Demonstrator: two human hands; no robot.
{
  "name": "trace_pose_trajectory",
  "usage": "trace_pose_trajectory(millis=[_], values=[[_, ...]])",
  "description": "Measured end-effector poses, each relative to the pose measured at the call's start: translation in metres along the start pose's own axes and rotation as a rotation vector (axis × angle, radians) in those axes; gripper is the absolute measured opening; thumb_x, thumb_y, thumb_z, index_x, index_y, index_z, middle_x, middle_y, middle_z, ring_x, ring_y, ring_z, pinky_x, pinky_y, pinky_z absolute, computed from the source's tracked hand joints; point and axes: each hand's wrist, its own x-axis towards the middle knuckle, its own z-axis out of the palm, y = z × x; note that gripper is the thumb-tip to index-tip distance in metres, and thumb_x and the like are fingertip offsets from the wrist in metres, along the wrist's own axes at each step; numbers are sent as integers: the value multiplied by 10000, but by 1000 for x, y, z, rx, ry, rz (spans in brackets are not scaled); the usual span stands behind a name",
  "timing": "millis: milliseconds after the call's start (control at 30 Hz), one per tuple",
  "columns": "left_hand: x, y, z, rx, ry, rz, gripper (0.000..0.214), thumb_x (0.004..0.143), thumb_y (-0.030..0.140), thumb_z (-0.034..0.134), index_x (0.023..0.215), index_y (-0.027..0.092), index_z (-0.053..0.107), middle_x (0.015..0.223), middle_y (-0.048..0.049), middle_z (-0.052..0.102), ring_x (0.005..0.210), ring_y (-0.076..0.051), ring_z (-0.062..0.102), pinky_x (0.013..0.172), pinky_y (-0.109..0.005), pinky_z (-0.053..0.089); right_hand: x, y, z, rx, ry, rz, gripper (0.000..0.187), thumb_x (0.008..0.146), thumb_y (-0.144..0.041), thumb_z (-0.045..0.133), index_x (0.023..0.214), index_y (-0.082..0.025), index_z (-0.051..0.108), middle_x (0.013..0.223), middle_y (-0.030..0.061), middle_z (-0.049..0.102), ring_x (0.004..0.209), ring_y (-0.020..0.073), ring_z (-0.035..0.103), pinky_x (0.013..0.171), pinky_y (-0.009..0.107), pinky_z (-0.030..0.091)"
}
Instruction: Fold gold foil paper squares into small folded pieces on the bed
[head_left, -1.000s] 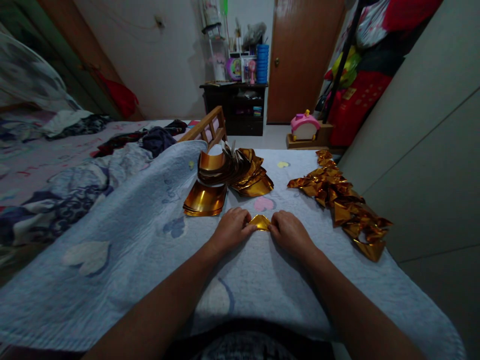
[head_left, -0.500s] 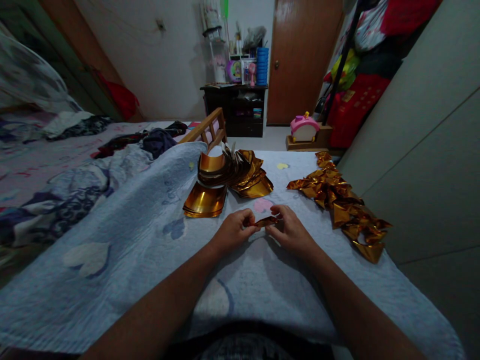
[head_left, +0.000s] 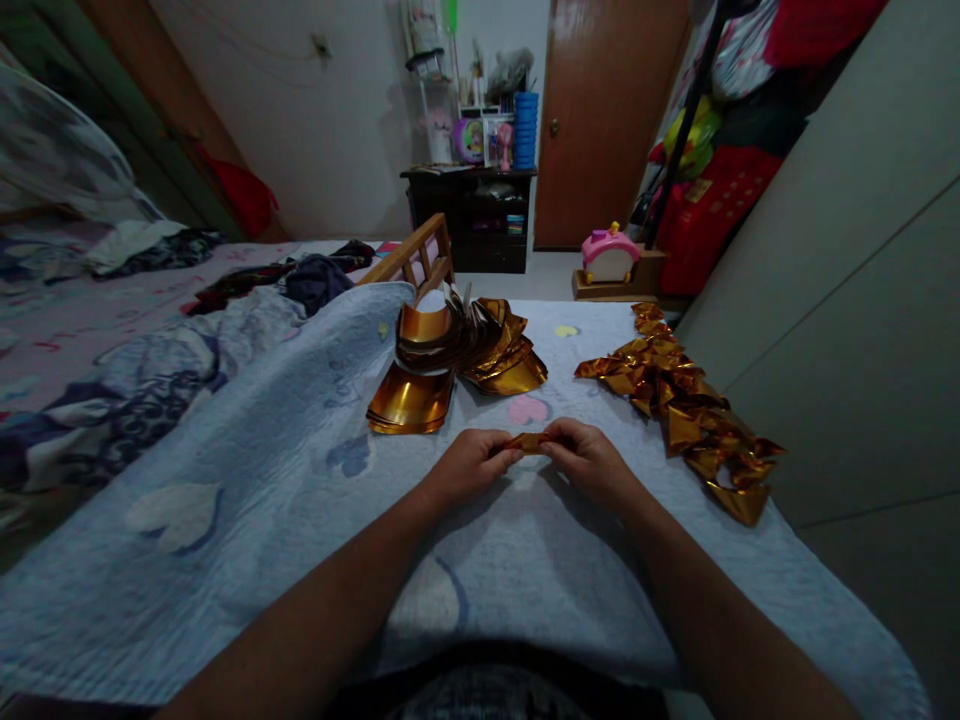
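A small folded piece of gold foil paper (head_left: 526, 441) is pinched between both my hands just above the light blue quilt (head_left: 300, 480). My left hand (head_left: 472, 466) grips its left end with fingers curled. On its right end my right hand (head_left: 589, 462) is closed in the same way. Beyond my hands lies a pile of unfolded gold sheets (head_left: 450, 360). To the right a row of folded gold pieces (head_left: 686, 405) runs along the quilt's edge.
A pale wall or cabinet side (head_left: 847, 300) rises close on the right. Rumpled bedding and clothes (head_left: 150, 330) cover the left. A wooden bed end (head_left: 412, 255), a dark shelf unit (head_left: 480, 215), a door (head_left: 600, 120) and a pink toy (head_left: 609, 253) stand beyond.
The gold piece lay flat on the quilt under my fingertips; both hands lifted it, turned it edge-on and now hold it by its two ends.
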Motion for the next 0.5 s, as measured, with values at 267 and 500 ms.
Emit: trace_pose_trajectory(millis=[267,500], values=[[0,-4,1,-95,-9,20,305,888,349,563,679,143,646,603,19,558,573,-108,469,578,-235,336,0,-3,3,152,-88,42,173,767,-329,658,833,-179,603,719,-21,543,649,125,491,593,246,382],[-1,1,3,-142,-51,4,286,873,365,580,698,144,632,610,20,534,572,-104,451,545,-223,329,0,-4,4,75,-126,45,160,801,-314,630,717,-182,595,629,-30,494,585,112,429,539,242,323]])
